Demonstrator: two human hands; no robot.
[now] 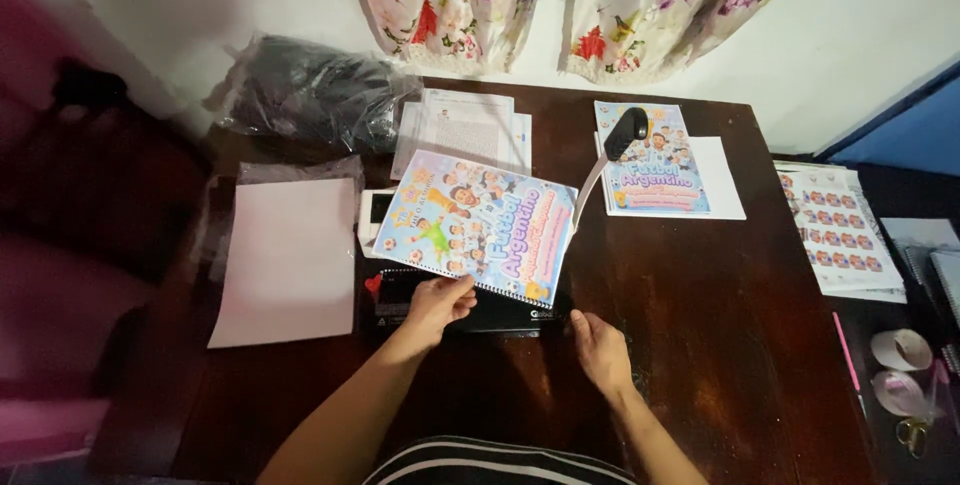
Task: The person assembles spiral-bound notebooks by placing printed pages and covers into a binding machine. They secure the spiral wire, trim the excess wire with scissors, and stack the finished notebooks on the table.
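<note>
Spiral-bound booklet (475, 225) with a colourful cartoon cover, lying just above table centre, atop a black binding machine (470, 313). Long axis tilted, running from upper left down toward lower right; spiral edge along the near side, facing the person, far edge aimed at about 12 o'clock toward the wall. Machine lever (612, 150), dark-knobbed, rising at 2 o'clock from the booklet.

Left hand (437, 305) at 6 o'clock of the booklet, fingers curled, fingertips pinching or pressing the spiral edge; exact grip hard to tell. Right hand (600, 350) at 5 o'clock, lying loosely open, palm down on the dark wooden table (720, 345) beside the machine's right end, holding nothing.

Blank pale sheet (290, 255) at 9 o'clock, partly in a clear sleeve. Stack of printed pages (462, 125) at 12 o'clock, half under the booklet. Second booklet cover (650, 160) on white sheets at 2 o'clock. Dark plastic bag (310, 90) at 11 o'clock. Sticker sheets (840, 230) at 3 o'clock, off the table's right edge; tape rolls (900, 350) and small scissors (912, 435) farther at 4 o'clock. Floral curtains (560, 0) on the wall beyond.
</note>
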